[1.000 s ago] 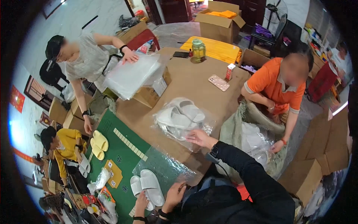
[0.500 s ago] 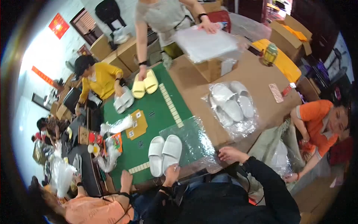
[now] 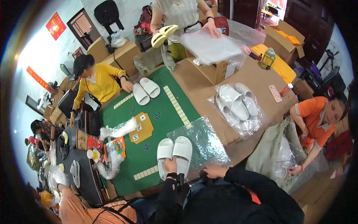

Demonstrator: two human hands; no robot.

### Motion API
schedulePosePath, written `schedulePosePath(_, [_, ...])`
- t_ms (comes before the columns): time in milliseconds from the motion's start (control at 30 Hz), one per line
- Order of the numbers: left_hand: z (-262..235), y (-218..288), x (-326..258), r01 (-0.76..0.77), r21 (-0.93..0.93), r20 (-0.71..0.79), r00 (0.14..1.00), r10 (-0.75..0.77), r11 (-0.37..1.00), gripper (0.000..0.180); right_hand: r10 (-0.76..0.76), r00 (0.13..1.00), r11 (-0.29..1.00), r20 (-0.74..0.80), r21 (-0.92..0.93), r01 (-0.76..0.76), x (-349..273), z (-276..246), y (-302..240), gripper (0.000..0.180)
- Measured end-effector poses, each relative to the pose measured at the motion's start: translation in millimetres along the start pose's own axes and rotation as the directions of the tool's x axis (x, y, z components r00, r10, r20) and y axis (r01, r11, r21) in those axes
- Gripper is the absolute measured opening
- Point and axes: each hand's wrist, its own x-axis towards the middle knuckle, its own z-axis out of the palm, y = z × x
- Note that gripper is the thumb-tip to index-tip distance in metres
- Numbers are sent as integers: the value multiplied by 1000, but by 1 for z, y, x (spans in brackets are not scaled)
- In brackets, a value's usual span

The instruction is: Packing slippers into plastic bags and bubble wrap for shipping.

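Note:
A pair of white slippers [image 3: 182, 145] lies side by side at the near edge of the green tabletop, toes pointing away from me. My left hand [image 3: 170, 164] grips them at the heel end, across the gap between the two. To their right a clear plastic bag [image 3: 204, 140] lies flat, partly beneath the right slipper. My right hand [image 3: 215, 171] is at the bag's near edge with its fingers curled; whether they pinch the film is unclear.
Bagged white slippers [image 3: 236, 102] lie on the brown board to the right. Across the table, a person holds yellow slippers [image 3: 164, 36] beside stacked plastic bags [image 3: 212, 46]. Another white pair [image 3: 146, 91] is near a person in yellow. A person in orange [image 3: 313, 119] handles a sack [image 3: 266, 145].
My left hand has shifted from the right slipper's heel to between both slippers. My right hand has come closer to them. Across the table, the yellow pair was lifted and the far white pair slid right.

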Motion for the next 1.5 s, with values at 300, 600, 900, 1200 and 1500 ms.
schedulePosePath(300, [-11, 73, -26, -256, -290, 7, 963, 270, 922, 41, 38, 999, 990, -10, 139, -36, -28, 1, 11, 52])
schedulePosePath(600, [51, 121, -96, -108, -703, 242, 893, 380, 703, 27, 103, 946, 946, 306, 264, -189, -68, -50, 17, 38])
schedulePosePath(900, [17, 38, -109, -741, -117, 621, 464, 631, 661, 29, 276, 854, 929, -441, 351, -119, -21, -30, 97, 49])
schedulePosePath(1200, [0, -3, -139, -892, 16, 706, 329, 627, 451, 63, 316, 849, 949, -424, 159, -274, 36, -38, 44, 72])
schedulePosePath(1500, [24, 12, -158, -805, 157, 623, 531, 575, 572, 73, 483, 761, 874, -434, 295, -386, 38, -66, 81, 69])
